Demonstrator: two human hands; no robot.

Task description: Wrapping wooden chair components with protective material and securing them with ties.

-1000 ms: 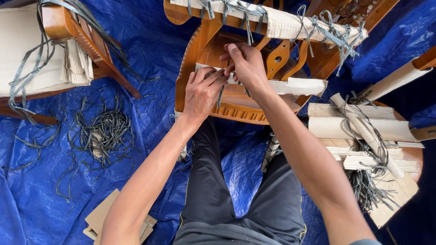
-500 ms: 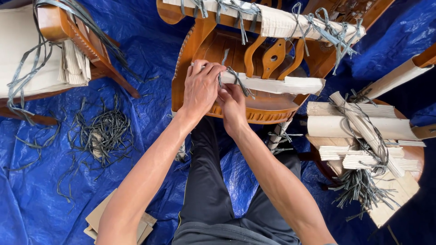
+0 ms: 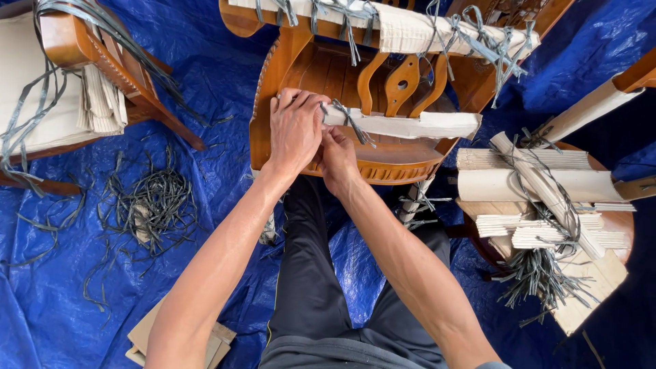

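Hands (image 3: pixel 311 140) shifted left along padding (image 3: pixel 403 124)

Both forearms bare, no sleeves, watch or rings visible. Left hand (image 3: pixel 295 130) and right hand (image 3: pixel 337 158) ungloved. Black trousers (image 3: pixel 311 273) with thin pale side stripe.

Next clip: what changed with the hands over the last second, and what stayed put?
The right hand dropped from the top of the white cardboard padding strip to below its left end, tucked against the left hand, which slid slightly left and still covers that end. The wooden chair, loose strap pile and blue tarp stayed as they were.
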